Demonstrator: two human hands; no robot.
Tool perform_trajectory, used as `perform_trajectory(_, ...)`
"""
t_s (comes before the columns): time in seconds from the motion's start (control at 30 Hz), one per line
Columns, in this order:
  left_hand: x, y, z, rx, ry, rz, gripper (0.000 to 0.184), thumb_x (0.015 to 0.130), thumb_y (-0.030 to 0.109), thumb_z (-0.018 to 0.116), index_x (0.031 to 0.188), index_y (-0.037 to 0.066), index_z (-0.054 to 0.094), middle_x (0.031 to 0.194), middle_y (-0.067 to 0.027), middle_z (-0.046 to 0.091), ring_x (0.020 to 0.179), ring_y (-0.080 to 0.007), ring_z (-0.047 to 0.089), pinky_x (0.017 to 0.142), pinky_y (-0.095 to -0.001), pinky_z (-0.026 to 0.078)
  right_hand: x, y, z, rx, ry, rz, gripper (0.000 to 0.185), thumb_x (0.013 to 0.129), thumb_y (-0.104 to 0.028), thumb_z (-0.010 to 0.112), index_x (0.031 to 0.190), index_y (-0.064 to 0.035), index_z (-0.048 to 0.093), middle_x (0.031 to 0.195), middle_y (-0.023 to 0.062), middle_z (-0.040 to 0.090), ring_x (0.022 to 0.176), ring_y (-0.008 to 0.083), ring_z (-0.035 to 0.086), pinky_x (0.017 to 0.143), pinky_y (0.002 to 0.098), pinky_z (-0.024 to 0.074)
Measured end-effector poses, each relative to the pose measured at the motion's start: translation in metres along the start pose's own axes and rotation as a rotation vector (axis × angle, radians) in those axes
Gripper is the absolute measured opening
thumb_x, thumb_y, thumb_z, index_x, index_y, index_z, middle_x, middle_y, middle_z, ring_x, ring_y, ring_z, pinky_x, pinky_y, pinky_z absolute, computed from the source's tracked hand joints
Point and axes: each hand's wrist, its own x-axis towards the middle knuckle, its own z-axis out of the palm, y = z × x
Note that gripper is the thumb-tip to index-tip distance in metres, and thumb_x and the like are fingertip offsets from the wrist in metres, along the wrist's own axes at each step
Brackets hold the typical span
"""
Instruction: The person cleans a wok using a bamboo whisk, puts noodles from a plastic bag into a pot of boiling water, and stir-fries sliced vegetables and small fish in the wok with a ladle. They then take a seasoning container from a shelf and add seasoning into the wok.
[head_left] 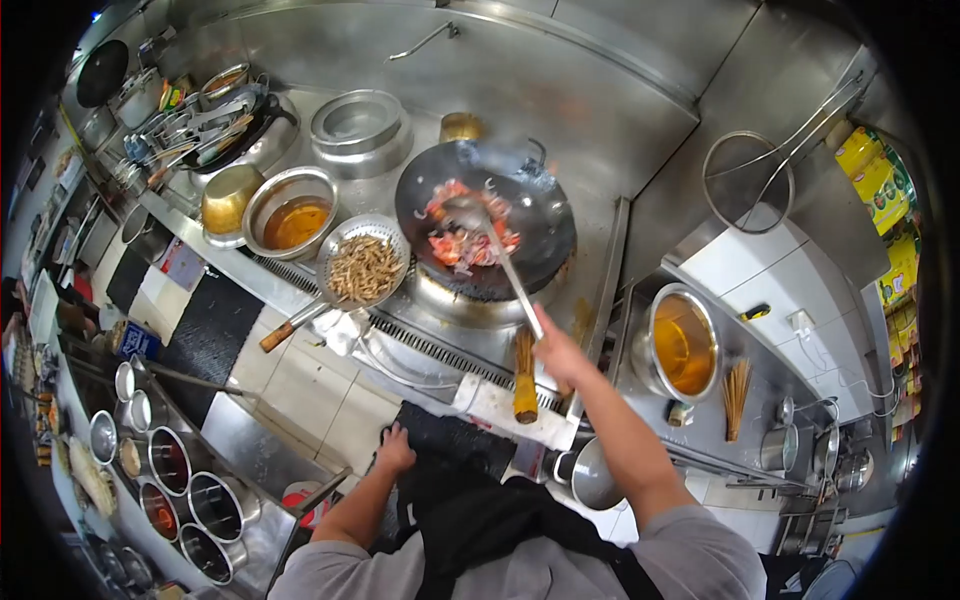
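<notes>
My right hand (560, 352) is closed around the end of a long metal ladle (514, 277). The ladle's bowl rests among red and pale sliced food (462, 248) inside a dark wok (548, 225) on the burner. Below the stove's front edge, my left hand (396, 452) is held near the black apron, fingers apart and holding nothing. Left of the wok, a perforated strainer (340, 235) with a wooden handle carries a heap of thin brown fried pieces (363, 270). A white cloth (342, 332) lies beside its handle.
A metal pot of amber oil (262, 205) stands left of the strainer. A bamboo brush (525, 385) is at the stove's front edge. Another pot of amber liquid (655, 350) sits at right, under a hanging wire skimmer (707, 180). Several seasoning containers (212, 500) are at lower left.
</notes>
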Motion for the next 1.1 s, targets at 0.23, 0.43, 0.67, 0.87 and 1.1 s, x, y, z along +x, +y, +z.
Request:
perform_trajectory(0.23, -0.032, -0.095, -0.104, -0.137, 0.312, -0.088, 0.06, 0.081, 0.018, 0.06, 0.136, -0.003, 0.049, 0.153, -0.0268, 0.034, 0.139, -0.0468, 0.034, 0.113, -0.0484, 0.036, -0.005, 0.008, 0.029, 0.127, 0.252, 0.063, 0.085, 0.091, -0.005, 0.053, 0.159, -0.0304, 0.01, 0.079, 0.0126, 0.061, 0.055, 0.0212, 0.057, 0.053, 0.0383, 0.0494)
perform_trajectory(0.43, -0.048, -0.161, -0.162, -0.283, 0.499, -0.098, 0.052, 0.079, 0.011, 0.059, 0.129, -0.005, 0.055, 0.144, -0.03, 0.045, 0.135, -0.043, 0.043, 0.113, -0.0446, 0.035, -0.054, -0.066, 0.045, 0.995, -0.109, 0.289, 0.081, 0.094, -0.002, 0.052, 0.158, -0.0357, 0.014, 0.073, 0.005, 0.05, 0.048, 0.0133, 0.047, 0.045, 0.0306, 0.0424)
perform_trajectory(0.67, -0.002, -0.122, -0.259, -0.348, 0.52, 0.215, 0.045, 0.08, 0.003, 0.06, 0.125, 0.001, 0.058, 0.123, -0.0214, 0.06, 0.116, -0.0404, 0.056, 0.097, -0.0446, 0.047, 0.031, -0.078, 0.088, 0.829, 0.142, 0.173, 0.08, 0.095, -0.002, 0.053, 0.158, -0.0307, 0.013, 0.073, 0.0039, 0.05, 0.051, 0.0134, 0.048, 0.044, 0.0301, 0.0422)
perform_trajectory(0.87, 0.073, -0.06, -0.275, -0.184, 0.567, 0.401, 0.061, 0.078, 0.006, 0.067, 0.137, 0.005, 0.048, 0.13, -0.0224, 0.056, 0.12, -0.0418, 0.052, 0.103, -0.0477, 0.042, -0.029, -0.136, 0.12, 0.993, 0.161, 0.344, 0.081, 0.094, -0.001, 0.052, 0.159, -0.0255, 0.011, 0.075, 0.0047, 0.052, 0.051, 0.0134, 0.048, 0.045, 0.0292, 0.0415)
perform_trajectory(1.1, 0.097, -0.025, -0.265, -0.038, 0.543, 0.272, 0.068, 0.077, 0.015, 0.074, 0.14, 0.015, 0.048, 0.131, -0.0167, 0.056, 0.122, -0.0401, 0.05, 0.104, -0.0548, 0.038, 0.02, -0.091, 0.055, 0.715, 0.167, 0.14, 0.084, 0.091, 0.001, 0.054, 0.159, -0.0236, 0.011, 0.077, 0.0057, 0.053, 0.053, 0.012, 0.05, 0.046, 0.0292, 0.0427)
